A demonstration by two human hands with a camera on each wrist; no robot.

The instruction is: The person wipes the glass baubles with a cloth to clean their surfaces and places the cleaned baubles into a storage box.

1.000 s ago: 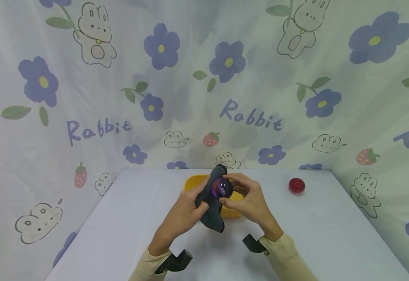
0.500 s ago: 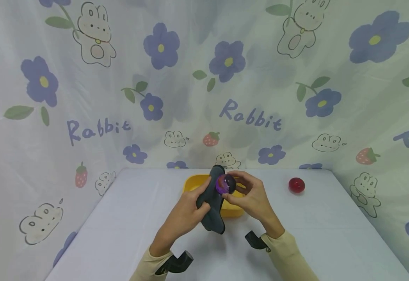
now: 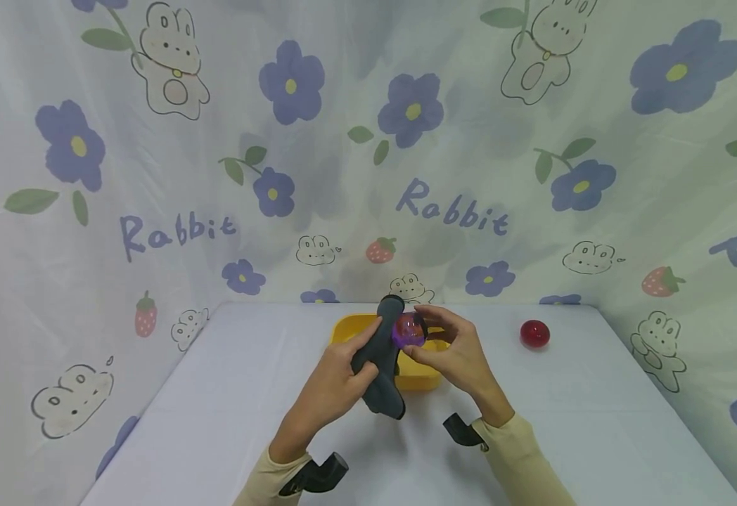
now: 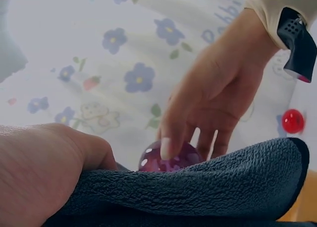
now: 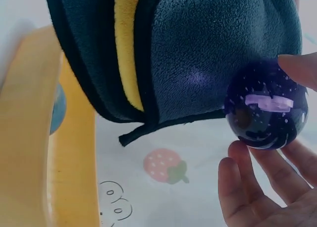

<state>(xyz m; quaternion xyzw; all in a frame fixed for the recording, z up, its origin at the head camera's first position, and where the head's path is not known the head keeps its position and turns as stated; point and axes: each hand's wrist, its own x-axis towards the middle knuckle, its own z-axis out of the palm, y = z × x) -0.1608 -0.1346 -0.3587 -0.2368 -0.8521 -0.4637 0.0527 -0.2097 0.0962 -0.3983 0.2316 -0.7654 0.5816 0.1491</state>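
My left hand grips a folded dark blue-grey towel with black edging; a yellow strip shows on it in the right wrist view. Facing it, my right hand pinches a glossy, see-through purple ball between thumb and fingers. The ball sits close against the towel's right side, and a pale purple mark shows on it in the right wrist view. From the left wrist view, the towel covers the ball's lower part. Both hands are held up in front of a yellow container.
A shiny red ball lies on the white table at the back right. Inside the yellow container, part of a blue ball shows in the right wrist view. A patterned curtain rises behind the table.
My right hand has drawn the purple ball slightly up and right along the towel and turned it, so its dark side now faces right. The left hand stays nearly still.
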